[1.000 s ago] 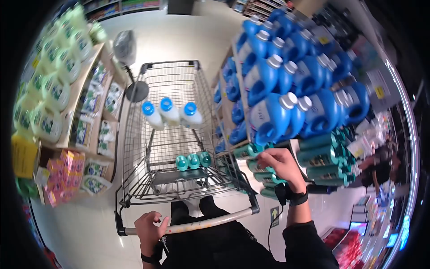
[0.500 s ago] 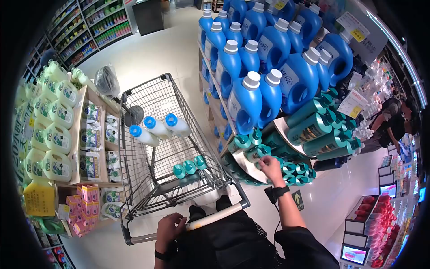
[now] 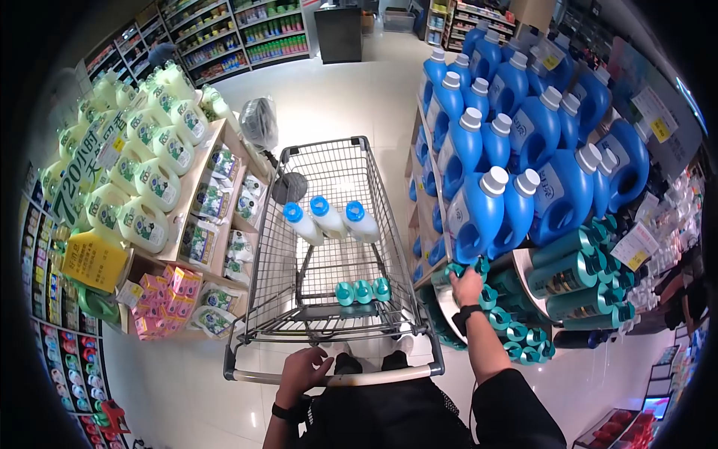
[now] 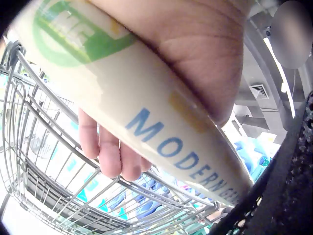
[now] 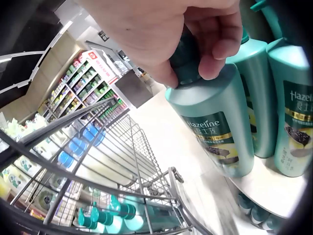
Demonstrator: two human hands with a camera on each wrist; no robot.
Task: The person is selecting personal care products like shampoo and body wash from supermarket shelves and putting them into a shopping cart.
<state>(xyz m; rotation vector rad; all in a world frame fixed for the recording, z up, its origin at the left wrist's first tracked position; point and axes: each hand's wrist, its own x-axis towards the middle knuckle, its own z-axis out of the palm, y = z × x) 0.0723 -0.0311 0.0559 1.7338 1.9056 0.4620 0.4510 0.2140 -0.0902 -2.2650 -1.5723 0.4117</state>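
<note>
My right hand (image 3: 469, 287) reaches to the low shelf right of the cart. In the right wrist view its thumb and fingers pinch the dark green pump top of a teal Hazeline pump bottle (image 5: 220, 129), which is upright but tilted in this view. Similar bottles (image 5: 293, 107) stand beside it on the white shelf. My left hand (image 3: 303, 370) rests at the cart handle (image 3: 374, 376), palm over the bar, fingers loose beyond it. Inside the wire cart (image 3: 263, 247) are three white bottles with blue caps (image 3: 327, 218) and three teal pump bottles (image 3: 363, 291).
Large blue jugs (image 3: 476, 217) crowd the display on the right, above more teal pump bottles (image 3: 572, 275). At left stand pale green jugs (image 3: 142, 224) and pink boxes (image 3: 168, 295). A post with a round base (image 3: 289, 188) is close by the cart's left side.
The head view has swung, shifting the cart and displays about. My right hand has come down onto a pump bottle's top and now pinches it. My left hand stays at the handle.
</note>
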